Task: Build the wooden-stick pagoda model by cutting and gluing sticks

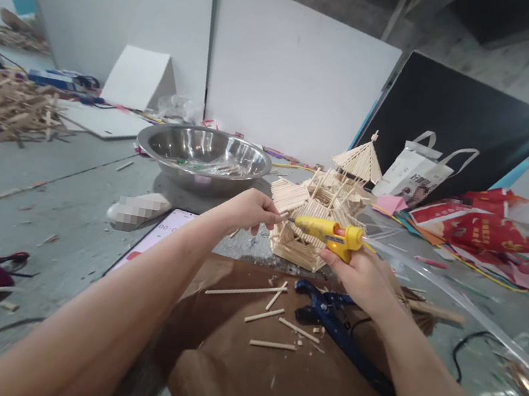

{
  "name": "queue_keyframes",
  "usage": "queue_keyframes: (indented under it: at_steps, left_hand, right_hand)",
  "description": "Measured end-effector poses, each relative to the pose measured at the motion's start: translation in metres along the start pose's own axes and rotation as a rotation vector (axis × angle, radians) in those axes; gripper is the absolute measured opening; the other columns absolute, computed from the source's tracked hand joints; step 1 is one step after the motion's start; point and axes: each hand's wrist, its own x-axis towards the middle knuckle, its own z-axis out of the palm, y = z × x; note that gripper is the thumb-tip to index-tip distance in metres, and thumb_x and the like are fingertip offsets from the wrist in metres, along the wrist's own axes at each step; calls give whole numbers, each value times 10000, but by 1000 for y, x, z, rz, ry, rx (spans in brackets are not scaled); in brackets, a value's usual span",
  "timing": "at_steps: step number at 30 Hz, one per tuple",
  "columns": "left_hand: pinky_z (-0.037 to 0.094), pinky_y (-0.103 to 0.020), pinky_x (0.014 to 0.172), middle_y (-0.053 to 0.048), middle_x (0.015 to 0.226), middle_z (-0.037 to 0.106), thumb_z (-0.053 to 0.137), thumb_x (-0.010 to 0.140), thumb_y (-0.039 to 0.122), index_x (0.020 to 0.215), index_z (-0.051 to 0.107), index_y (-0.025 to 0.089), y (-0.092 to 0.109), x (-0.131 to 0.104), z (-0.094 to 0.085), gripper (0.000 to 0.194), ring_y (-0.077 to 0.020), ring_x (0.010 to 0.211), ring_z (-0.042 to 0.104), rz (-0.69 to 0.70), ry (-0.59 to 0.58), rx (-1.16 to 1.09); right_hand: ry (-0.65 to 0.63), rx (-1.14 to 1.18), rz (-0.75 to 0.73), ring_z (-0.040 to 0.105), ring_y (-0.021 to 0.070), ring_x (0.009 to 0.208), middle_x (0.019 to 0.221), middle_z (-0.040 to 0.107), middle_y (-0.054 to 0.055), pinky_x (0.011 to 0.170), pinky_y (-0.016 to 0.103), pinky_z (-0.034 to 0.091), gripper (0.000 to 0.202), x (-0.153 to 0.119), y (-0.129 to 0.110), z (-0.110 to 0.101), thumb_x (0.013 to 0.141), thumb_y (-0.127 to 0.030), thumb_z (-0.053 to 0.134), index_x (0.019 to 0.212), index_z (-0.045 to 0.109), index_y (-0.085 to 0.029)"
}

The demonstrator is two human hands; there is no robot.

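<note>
Glue gun (pixel 327 230), yellow, sits right of centre in the frame, the grip of the right hand (pixel 361 273) closed round its handle. Its nozzle points left at the left hand (pixel 258 212); whether that grip pinches anything, I cannot tell. A stick model (pixel 318 208) stands just behind. Loose sticks (pixel 273 345) lie lower centre, near blue cutters (pixel 340 336).
</note>
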Motion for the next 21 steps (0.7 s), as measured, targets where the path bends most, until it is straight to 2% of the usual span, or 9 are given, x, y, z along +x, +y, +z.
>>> queue_keyframes:
  at_steps: [10,21]
  left_hand:
    - [257,-187,335,-18,622,601,555,653,331,657,582,131,2,-1,1,202,-39,344,401,-9,16,-23]
    - [249,-189,332,1,532,560,570,648,329,617,580,126,2,-1,3,206,-39,331,388,-4,33,-56]
  right_hand:
    - [-1,19,-1,580,240,805,834,643,81,648,320,423,366,0,2,3,761,-426,408,919,608,-163]
    - [30,-22,13,585,255,771,770,651,73,580,317,413,332,0,2,3,750,-445,419,824,634,-203]
